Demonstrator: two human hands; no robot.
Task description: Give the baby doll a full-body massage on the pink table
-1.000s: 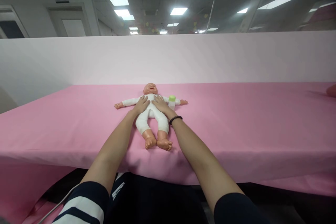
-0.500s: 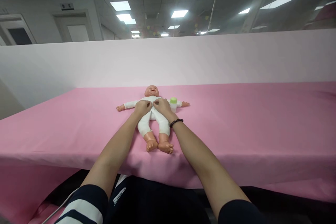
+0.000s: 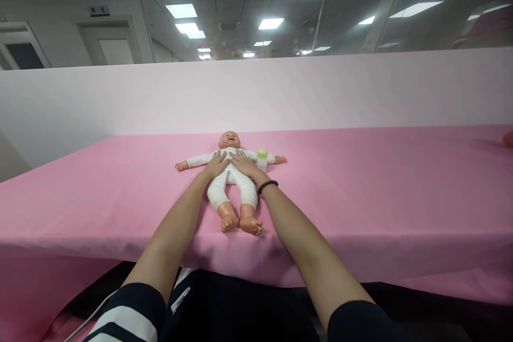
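Observation:
A baby doll (image 3: 232, 176) with a white cloth body lies on its back, arms spread, its head toward the back of the pink-covered table (image 3: 360, 187). My left hand (image 3: 217, 164) lies open on the left side of the doll's torso, fingers pointing up toward its chest. On the right side of the torso my right hand (image 3: 243, 163) rests open too, a dark beaded bracelet round its wrist. A small clear bottle with a green cap (image 3: 262, 160) stands beside my right hand, by the doll's outstretched arm.
Behind the table runs a low white partition (image 3: 256, 93), with glass above it on the right. At the far right edge a skin-toned object (image 3: 508, 138) is partly in view. The table's front edge is close to my body.
Both hands have gone from closed, fingertips together at the doll's chest, to open and flat on its torso. The skin-toned object at the right edge has come into view.

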